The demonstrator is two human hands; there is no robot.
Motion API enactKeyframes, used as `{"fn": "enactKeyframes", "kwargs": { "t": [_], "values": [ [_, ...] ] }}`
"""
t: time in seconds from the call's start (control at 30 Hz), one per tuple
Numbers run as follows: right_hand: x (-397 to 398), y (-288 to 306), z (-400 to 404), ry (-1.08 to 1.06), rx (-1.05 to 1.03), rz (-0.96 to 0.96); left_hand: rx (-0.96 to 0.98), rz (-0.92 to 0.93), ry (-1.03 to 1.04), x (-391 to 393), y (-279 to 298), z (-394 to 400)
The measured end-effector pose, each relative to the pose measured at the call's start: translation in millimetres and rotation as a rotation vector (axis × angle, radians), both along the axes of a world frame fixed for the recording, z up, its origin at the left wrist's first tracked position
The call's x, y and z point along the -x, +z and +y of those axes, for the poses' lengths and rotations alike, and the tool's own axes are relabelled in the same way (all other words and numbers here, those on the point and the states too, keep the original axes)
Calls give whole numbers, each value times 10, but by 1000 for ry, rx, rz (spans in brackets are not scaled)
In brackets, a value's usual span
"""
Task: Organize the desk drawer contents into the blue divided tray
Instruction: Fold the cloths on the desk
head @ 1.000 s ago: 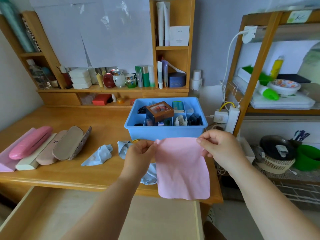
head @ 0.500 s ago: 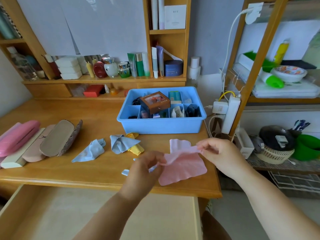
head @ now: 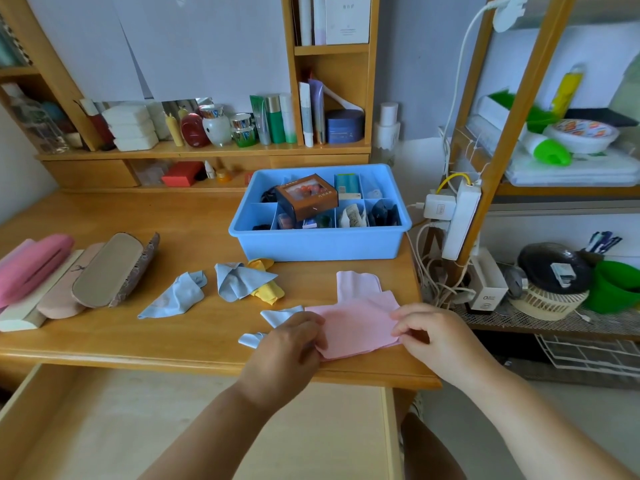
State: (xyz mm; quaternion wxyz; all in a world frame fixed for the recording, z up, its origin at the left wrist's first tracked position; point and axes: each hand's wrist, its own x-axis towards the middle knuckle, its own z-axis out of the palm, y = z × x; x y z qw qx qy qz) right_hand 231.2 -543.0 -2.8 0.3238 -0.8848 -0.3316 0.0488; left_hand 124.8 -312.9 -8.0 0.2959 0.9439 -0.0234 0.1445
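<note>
A pink cloth (head: 356, 322) lies folded over on the desk near its front edge. My left hand (head: 294, 336) pinches its left edge and my right hand (head: 427, 329) pinches its right corner. A paler pink cloth (head: 356, 284) lies just behind it. The blue divided tray (head: 322, 244) stands behind, holding a brown box (head: 306, 195) and small items. Light blue cloths (head: 176, 296) (head: 235, 278) and a yellow cloth (head: 266, 289) lie to the left, and another blue cloth (head: 277, 315) is partly under my left hand.
Several glasses cases (head: 104, 271) sit at the desk's left. The open drawer (head: 138, 420) is below the desk edge. A power strip with cables (head: 460, 220) hangs at the right by a wooden shelf rack (head: 485, 168). Bottles line the back shelf (head: 207, 150).
The pink cloth, held up and spread in front of the tray a second ago, has been lowered and folded onto the desk. Both hands came down with it.
</note>
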Motion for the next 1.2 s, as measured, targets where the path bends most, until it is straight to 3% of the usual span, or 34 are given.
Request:
{"fn": "enactKeyframes", "kwargs": {
  "t": [0.5, 0.6, 0.67, 0.77, 0.87, 0.97, 1.07, 1.2],
  "values": [
    [22, -56, -23, 10, 29, 30, -290, 89, -162, -36, 178, 99],
    [74, 15, 30, -23, 84, -87, -341, 26, -154, -62, 162, 47],
    [182, 88, 149, -16, 79, -184, -286, -29, -117, -89, 186, 21],
    [369, 142, 444, 57, 38, -220, -54, -68, -65, -123, 299, -68],
    [408, 118, 629, -7, -41, -266, 76, -115, -39, -55, 336, -150],
    [325, 142, 623, -144, -183, -16, -73, -146, 65, 113, 164, -74],
    [217, 230, 585, -166, -278, 274, -236, -40, 117, 216, -12, 119],
    [157, 382, 542, -201, -377, 415, -251, 20, 218, 142, 19, 427]
  ]
}}
